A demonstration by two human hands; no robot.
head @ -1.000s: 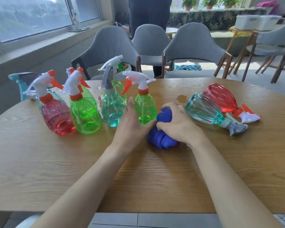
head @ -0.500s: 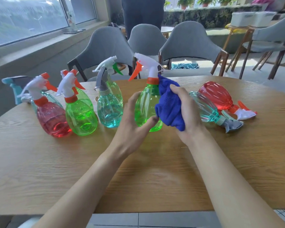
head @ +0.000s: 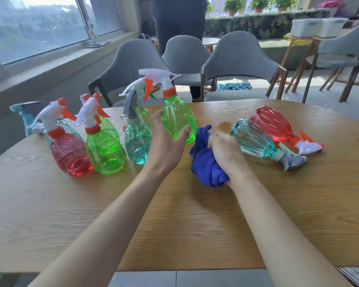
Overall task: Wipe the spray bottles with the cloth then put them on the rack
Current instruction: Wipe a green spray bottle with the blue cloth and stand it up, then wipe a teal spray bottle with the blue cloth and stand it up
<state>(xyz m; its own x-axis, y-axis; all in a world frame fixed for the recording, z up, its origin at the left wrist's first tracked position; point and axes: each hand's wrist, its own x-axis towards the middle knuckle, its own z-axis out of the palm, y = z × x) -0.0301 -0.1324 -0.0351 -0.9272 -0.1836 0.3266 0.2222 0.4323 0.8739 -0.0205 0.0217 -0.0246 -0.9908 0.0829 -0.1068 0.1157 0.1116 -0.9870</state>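
My left hand grips a green spray bottle with a white head and orange trigger, held upright just above the wooden table. My right hand presses a bunched blue cloth onto the table right of that bottle. Standing in a row at the left are a red bottle, a green bottle and a teal bottle, with more partly hidden behind. A teal bottle and a red bottle lie on their sides at the right.
Grey chairs stand at the table's far edge. A person in dark clothes stands behind them. A window sill runs along the left. White boxes rest on a side table at the back right.
My right hand has dropped from the bottle's side down to the table with the cloth. My left hand has carried the green bottle higher and a little further away.
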